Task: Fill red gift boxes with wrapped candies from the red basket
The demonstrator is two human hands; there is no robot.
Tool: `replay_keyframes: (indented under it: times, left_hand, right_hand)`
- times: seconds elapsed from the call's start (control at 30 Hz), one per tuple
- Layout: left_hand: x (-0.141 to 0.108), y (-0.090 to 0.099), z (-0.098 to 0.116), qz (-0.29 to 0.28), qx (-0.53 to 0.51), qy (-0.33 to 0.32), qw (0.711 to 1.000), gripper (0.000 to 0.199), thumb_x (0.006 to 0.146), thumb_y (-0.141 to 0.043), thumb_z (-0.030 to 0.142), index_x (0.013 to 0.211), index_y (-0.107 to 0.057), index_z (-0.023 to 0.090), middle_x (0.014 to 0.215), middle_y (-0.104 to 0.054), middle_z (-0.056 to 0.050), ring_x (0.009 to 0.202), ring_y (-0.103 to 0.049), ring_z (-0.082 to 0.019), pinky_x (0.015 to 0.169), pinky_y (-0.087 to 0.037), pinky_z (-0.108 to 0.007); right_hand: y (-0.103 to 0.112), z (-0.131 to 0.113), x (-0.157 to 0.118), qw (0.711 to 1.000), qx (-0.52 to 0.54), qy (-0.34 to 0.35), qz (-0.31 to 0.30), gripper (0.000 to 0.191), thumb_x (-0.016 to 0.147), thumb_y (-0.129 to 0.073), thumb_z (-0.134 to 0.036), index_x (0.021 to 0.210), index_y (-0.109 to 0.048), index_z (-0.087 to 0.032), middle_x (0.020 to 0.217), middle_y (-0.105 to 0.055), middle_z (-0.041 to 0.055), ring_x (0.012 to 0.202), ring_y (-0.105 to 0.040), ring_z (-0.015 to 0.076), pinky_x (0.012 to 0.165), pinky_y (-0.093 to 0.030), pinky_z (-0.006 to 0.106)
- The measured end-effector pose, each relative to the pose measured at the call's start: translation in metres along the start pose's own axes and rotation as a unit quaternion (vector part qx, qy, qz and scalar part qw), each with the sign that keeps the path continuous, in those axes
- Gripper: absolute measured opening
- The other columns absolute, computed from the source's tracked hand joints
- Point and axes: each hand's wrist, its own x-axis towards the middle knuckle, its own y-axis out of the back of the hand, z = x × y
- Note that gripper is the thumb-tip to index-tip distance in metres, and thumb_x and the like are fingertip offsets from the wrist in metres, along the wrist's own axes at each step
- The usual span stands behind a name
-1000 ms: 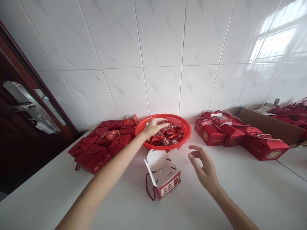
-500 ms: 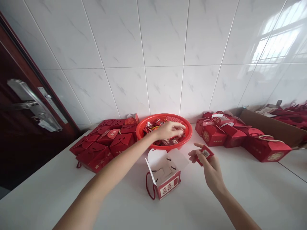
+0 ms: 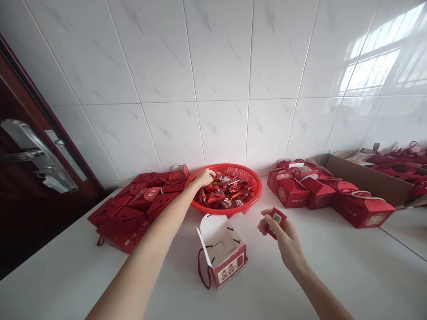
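Observation:
My left hand (image 3: 204, 178) reaches over the left rim of a red plastic basket (image 3: 257, 189) full of red-wrapped candies (image 3: 230, 190). Its fingers are bent together at the candies, and whatever is between the fingertips is hidden. In my right hand (image 3: 284, 232), to the right of the basket's front, a red candy packet (image 3: 277, 218) with a white label is held between thumb and fingers. Between my arms stands an open gift box (image 3: 229, 269), white inside, with its flaps up and a dark red cord handle. The part of its inside that shows has no candy in it.
Closed red gift boxes (image 3: 123, 218) are packed together on the left, and more red boxes (image 3: 293, 193) stand on the right. Behind those is a cardboard carton (image 3: 370, 178) with red items. A tiled wall (image 3: 220, 133) backs the white table (image 3: 267, 284); a door (image 3: 33, 146) is at left.
My left hand has moved from the right side of the basket to its left side, uncovering the candies. My right hand still holds the red packet, turned slightly. The view has shifted a little.

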Motion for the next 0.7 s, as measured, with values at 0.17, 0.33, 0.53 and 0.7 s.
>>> replay_keyframes:
  times: [0.17, 0.33, 0.53, 0.7]
  left_hand:
    - [0.001, 0.006, -0.005, 0.021, -0.083, -0.03, 0.996, 0.028, 0.07, -0.063, 0.013, 0.095, -0.074, 0.018, 0.095, -0.077, -0.006, 0.093, -0.07, -0.021, 0.083, -0.053, -0.03]
    - [-0.007, 0.007, -0.005, 0.024, -0.127, -0.052, 0.99, 0.03, 0.071, -0.067, 0.015, 0.099, -0.074, 0.014, 0.087, -0.077, -0.009, 0.089, -0.07, -0.022, 0.085, -0.054, -0.035]
    - [-0.009, 0.013, -0.001, 0.073, -0.097, -0.04, 0.992, 0.036, 0.072, -0.056, 0.005, 0.101, -0.074, 0.014, 0.096, -0.077, -0.009, 0.095, -0.069, -0.021, 0.09, -0.052, -0.035]
    - [-0.008, 0.023, 0.0, 0.109, -0.034, -0.023, 0.993, 0.033, 0.073, -0.053, 0.003, 0.093, -0.075, 0.018, 0.102, -0.076, -0.007, 0.102, -0.068, -0.023, 0.098, -0.048, -0.036]
  right_hand:
    - [-0.001, -0.004, -0.002, 1.0, -0.002, -0.008, -0.006, 0.039, 0.082, -0.065, -0.057, 0.088, -0.064, -0.019, 0.066, -0.065, 0.0044, 0.061, -0.056, 0.0181, 0.06, -0.049, 0.032]
    - [-0.002, -0.006, -0.002, 1.0, -0.002, -0.014, -0.008, 0.039, 0.081, -0.066, -0.058, 0.087, -0.064, -0.019, 0.066, -0.066, 0.0043, 0.059, -0.056, 0.0176, 0.06, -0.05, 0.032]
    - [0.0, -0.002, -0.002, 1.0, 0.005, -0.018, -0.014, 0.038, 0.081, -0.067, -0.057, 0.088, -0.064, -0.019, 0.066, -0.066, 0.0032, 0.06, -0.056, 0.0166, 0.061, -0.049, 0.031]
    - [0.0, -0.003, -0.002, 1.0, 0.005, -0.023, -0.012, 0.038, 0.081, -0.067, -0.056, 0.089, -0.064, -0.019, 0.066, -0.066, 0.0032, 0.06, -0.056, 0.0161, 0.061, -0.049, 0.03]
